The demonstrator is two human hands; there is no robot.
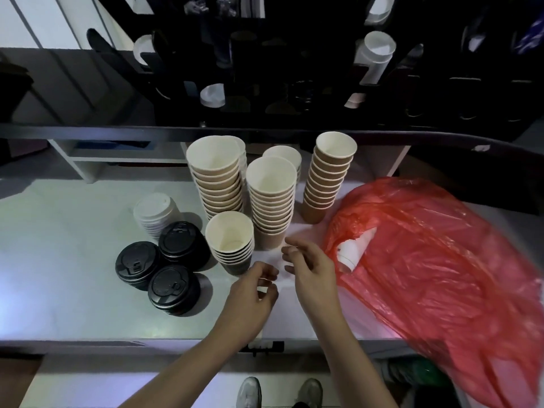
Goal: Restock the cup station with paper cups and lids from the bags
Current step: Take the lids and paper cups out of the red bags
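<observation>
Several stacks of paper cups stand on the white counter (73, 254): a tall brown stack (215, 175), a middle stack (272, 201), a right brown stack (328, 178) and a short dark stack (231, 242). Three piles of black lids (164, 266) and a pile of white lids (154, 213) lie to the left. A red plastic bag (435, 260) lies at the right with a white cup stack (351, 251) showing in its mouth. My left hand (253, 293) and right hand (309, 266) hover over the counter in front of the cups, fingers loosely curled, holding nothing.
A black cup station rack (294, 69) with round openings rises behind the counter; white cups (376, 54) sit in some slots. A dark ledge (117, 132) runs between rack and counter. My shoes (279, 393) show below the counter's front edge.
</observation>
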